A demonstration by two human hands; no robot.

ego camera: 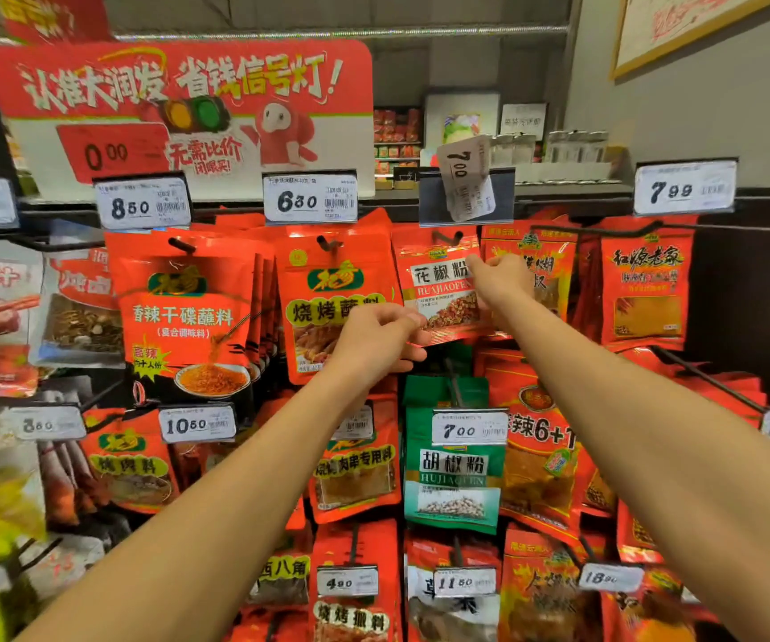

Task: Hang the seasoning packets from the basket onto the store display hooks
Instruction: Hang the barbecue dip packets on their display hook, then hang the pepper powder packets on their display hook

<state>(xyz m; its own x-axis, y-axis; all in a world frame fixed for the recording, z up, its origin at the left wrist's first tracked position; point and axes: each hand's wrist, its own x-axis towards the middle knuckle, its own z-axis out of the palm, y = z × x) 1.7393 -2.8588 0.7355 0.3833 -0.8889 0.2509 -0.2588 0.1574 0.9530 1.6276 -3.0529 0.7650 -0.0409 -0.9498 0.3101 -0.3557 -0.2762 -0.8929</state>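
At a store's hanging display, a person's left hand (381, 338) pinches the lower left corner of a red Sichuan-pepper seasoning packet (441, 289) while the right hand (499, 278) grips its upper right edge, fingers curled round it, the packet's top at the display hook (447, 237) under a crooked 7.00 price tag (465, 178). Left of that packet hang red barbecue-dip packets (327, 298) beneath a 6.30 price label (310, 199), and below it green white-pepper packets (455, 474). Above the packet a red promotional sign (179, 113) tops the rack, with a grey wall (679, 104) up to its right.
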